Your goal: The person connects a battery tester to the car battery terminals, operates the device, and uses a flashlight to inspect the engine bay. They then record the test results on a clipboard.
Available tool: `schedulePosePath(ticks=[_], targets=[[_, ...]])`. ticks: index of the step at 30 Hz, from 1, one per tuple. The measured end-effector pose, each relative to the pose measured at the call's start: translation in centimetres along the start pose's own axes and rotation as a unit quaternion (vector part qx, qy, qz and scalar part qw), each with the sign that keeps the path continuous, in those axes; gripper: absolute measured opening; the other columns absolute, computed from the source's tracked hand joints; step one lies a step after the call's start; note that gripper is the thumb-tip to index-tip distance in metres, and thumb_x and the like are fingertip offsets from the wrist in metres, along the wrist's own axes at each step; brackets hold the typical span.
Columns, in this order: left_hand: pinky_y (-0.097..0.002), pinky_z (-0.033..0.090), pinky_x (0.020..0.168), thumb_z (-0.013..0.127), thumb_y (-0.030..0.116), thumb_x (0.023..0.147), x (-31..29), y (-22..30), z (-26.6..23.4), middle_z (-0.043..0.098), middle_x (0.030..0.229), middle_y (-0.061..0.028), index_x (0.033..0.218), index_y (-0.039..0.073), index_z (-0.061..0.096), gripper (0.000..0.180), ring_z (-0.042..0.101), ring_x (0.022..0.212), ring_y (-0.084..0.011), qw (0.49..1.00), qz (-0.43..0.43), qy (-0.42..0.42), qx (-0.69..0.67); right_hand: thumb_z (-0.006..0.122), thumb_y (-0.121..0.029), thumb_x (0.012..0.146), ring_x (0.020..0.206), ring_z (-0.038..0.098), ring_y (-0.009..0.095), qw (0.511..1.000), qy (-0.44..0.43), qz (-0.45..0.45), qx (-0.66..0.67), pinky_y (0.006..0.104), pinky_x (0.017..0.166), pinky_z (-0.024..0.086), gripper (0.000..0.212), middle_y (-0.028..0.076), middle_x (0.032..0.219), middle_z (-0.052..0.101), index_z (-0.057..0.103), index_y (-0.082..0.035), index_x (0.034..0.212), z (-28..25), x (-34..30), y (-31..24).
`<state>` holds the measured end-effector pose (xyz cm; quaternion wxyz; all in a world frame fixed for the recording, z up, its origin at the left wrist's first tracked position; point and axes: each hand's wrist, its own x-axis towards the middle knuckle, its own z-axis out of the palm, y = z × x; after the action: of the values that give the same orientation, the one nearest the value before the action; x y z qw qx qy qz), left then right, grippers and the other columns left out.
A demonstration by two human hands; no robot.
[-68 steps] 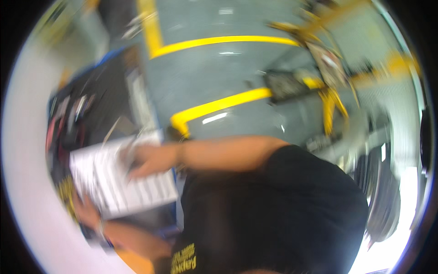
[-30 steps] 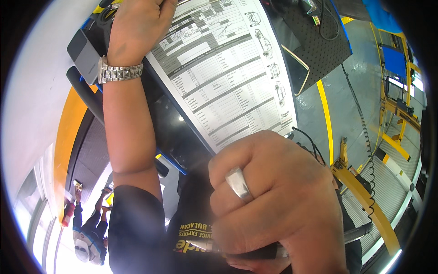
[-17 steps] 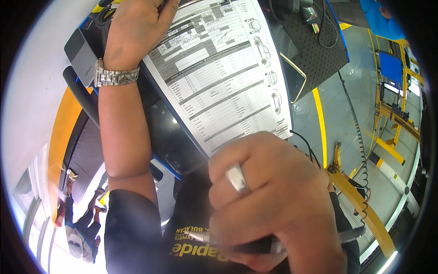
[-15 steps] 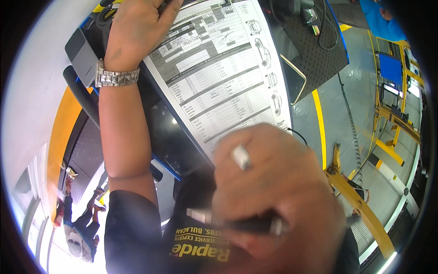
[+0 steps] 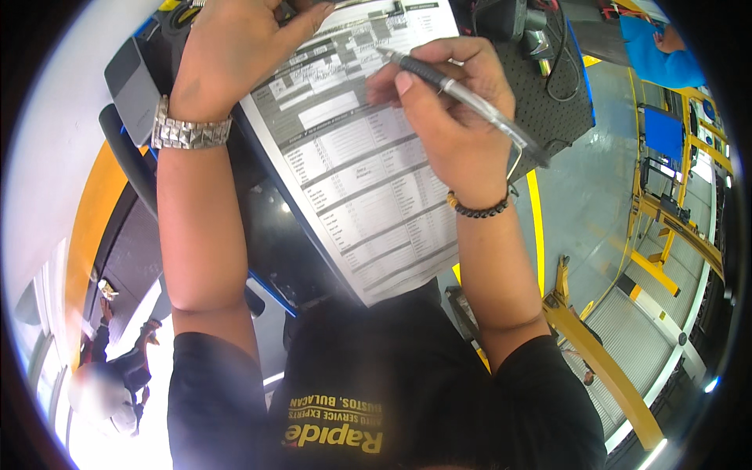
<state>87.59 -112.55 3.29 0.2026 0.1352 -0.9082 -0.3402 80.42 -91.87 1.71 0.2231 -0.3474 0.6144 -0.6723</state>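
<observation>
A printed form [image 5: 352, 157] with line drawings of cars and some handwriting lies on a dark clipboard [image 5: 270, 174] with a metal clip. My left hand [image 5: 235, 59], a metal-banded watch at its wrist, grips the clipboard's upper left, thumb on the paper; its other fingertips are cut off at the top edge. Over the upper part of the form, my right hand [image 5: 462, 117] is closed round a pen [image 5: 489, 111] with a black grip and clear barrel. The pen's tip points up and left; I cannot tell whether it touches the paper. A beaded bracelet circles this wrist.
A grey box-shaped device [image 5: 131, 90] stands left of my left wrist. Beyond the form lies a perforated black surface [image 5: 552, 117] with cables [image 5: 576, 74]. Yellow lift arms [image 5: 603, 376] stand right. One person [image 5: 110, 392] is at lower left, another in blue [image 5: 662, 51] at upper right.
My right hand has moved from close in front of my chest, up and away, to over the form with the pen. The left hand stays at the clipboard, shifted slightly in view.
</observation>
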Motion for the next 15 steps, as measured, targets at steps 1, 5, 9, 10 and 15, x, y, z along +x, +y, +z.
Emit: schedulePosePath(ticks=[1, 5, 9, 10, 15], targets=[[-0.0312, 0.055, 0.062, 0.076, 0.010, 0.080, 0.3, 0.2, -0.2, 0.071, 0.079, -0.0159, 0.094, -0.004, 0.072, 0.020, 0.068, 0.063, -0.0220, 1.000, -0.001, -0.004, 0.002, 0.059, 0.005, 0.094, 0.083, 0.071, 0.022, 1.000, -0.004, -0.018, 0.007, 0.0320, 0.077, 0.059, 0.022, 0.020, 0.093, 0.072, 0.047, 0.001, 0.111, -0.1, 0.2, 0.0], [-0.0324, 0.055, 0.063, 0.077, 0.012, 0.080, -0.4, -0.5, 0.7, 0.072, 0.080, -0.0163, 0.093, -0.004, 0.073, 0.021, 0.069, 0.065, -0.0228, 0.998, 0.054, 0.037, 0.018, 0.061, 0.007, 0.091, 0.087, 0.071, 0.018, 1.000, -0.003, -0.013, -0.020, 0.0285, 0.077, 0.059, 0.025, 0.017, 0.096, 0.071, 0.047, 0.002, 0.111, -1.4, -2.1, -0.7], [-0.0337, 0.054, 0.063, 0.073, 0.011, 0.084, 0.2, -0.6, 0.2, 0.071, 0.079, -0.0162, 0.093, -0.004, 0.073, 0.018, 0.069, 0.066, -0.0238, 1.000, -0.010, -0.010, -0.002, 0.066, 0.011, 0.085, 0.084, 0.070, 0.016, 0.998, 0.025, 0.027, -0.059, 0.0272, 0.075, 0.057, 0.027, 0.014, 0.090, 0.070, 0.051, 0.003, 0.106, -2.5, -5.1, -1.8], [-0.0338, 0.054, 0.063, 0.072, 0.011, 0.085, 0.1, -1.3, 0.7, 0.071, 0.078, -0.0161, 0.093, -0.004, 0.073, 0.017, 0.068, 0.065, -0.0237, 1.000, 0.021, 0.009, -0.001, 0.067, 0.011, 0.084, 0.082, 0.069, 0.016, 0.997, 0.027, 0.018, -0.073, 0.0267, 0.073, 0.056, 0.027, 0.013, 0.089, 0.069, 0.052, 0.002, 0.105, -2.9, -5.7, -1.6], [-0.0327, 0.052, 0.060, 0.068, 0.008, 0.087, -0.1, -1.8, 0.8, 0.070, 0.074, -0.0149, 0.093, -0.004, 0.073, 0.015, 0.065, 0.059, -0.0217, 0.999, 0.044, 0.023, 0.016, 0.073, 0.010, 0.079, 0.073, 0.065, 0.014, 0.988, -0.003, -0.054, -0.144, 0.0258, 0.064, 0.051, 0.027, 0.013, 0.084, 0.067, 0.056, 0.002, 0.100, -3.9, -6.7, -1.5]])
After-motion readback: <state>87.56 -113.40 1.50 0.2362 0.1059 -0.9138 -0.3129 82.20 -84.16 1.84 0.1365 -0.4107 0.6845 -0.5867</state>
